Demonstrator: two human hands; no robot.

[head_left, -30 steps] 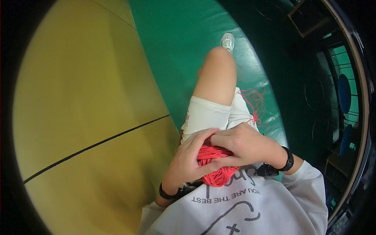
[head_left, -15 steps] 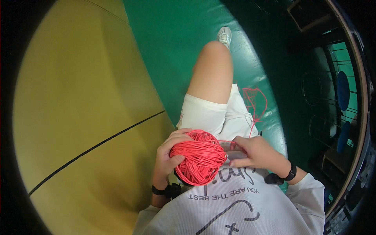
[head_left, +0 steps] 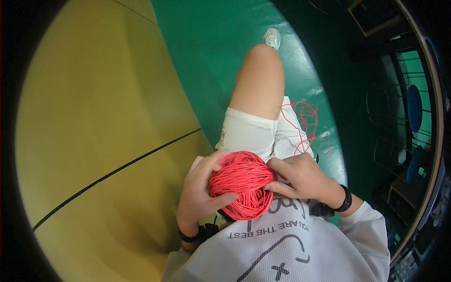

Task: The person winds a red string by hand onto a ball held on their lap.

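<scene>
A thick ball of red cord (head_left: 242,188) rests in front of my shirt, close to my lap. My left hand (head_left: 199,190) curves around its left side, fingers at the far edge and thumb across the front. At the ball's right edge, my right hand (head_left: 300,178) has its thumb and index finger against the windings; its other fingers are hidden. Beyond the right hand, a loose tangle of red cord (head_left: 307,124) lies over my shorts and the green surface, with a strand running back toward that hand.
I sit on a green padded surface (head_left: 211,61). At the left is a yellow surface (head_left: 103,117) crossed by a black line. My bare leg stretches forward to a white shoe (head_left: 272,38). Round blue stool seats (head_left: 414,108) and thin metal frames stand at the far right.
My right hand has moved left, up against the ball. The left hand's fingers have lifted and shifted, and the ball has turned. The loose cord beyond lies in a different tangle.
</scene>
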